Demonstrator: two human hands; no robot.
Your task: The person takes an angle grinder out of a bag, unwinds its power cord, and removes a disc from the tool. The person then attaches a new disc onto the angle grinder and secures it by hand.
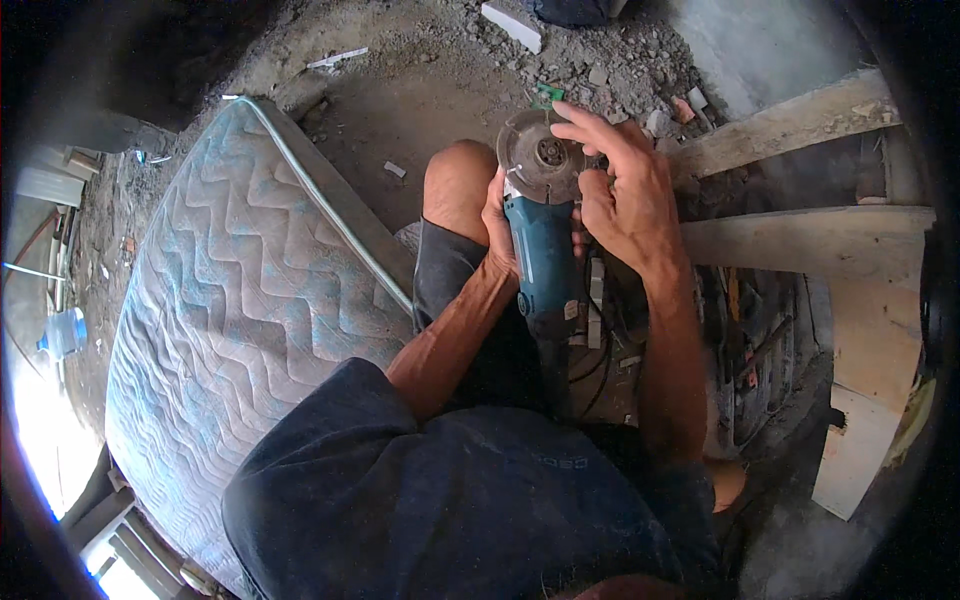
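Note:
A teal angle grinder (541, 250) is held upright in front of my body, its head pointing away from me. My left hand (497, 222) wraps around the grinder from the left, just below the disc; part of its grip is hidden behind the tool. On top sits a worn grey cutting disc (522, 152) with notches in its rim and a metal flange nut at its centre. My right hand (628, 200) is at the disc's right edge, index finger stretched over the rim and thumb apart below it. Whether those fingertips touch the disc I cannot tell.
A quilted mattress (250, 270) leans at my left. Wooden boards (800, 245) stand at the right beside metal scrap. Rubble (630, 80) covers the ground ahead. A black cord (606, 350) hangs beside the grinder. A clear blue jug (66, 333) stands at far left.

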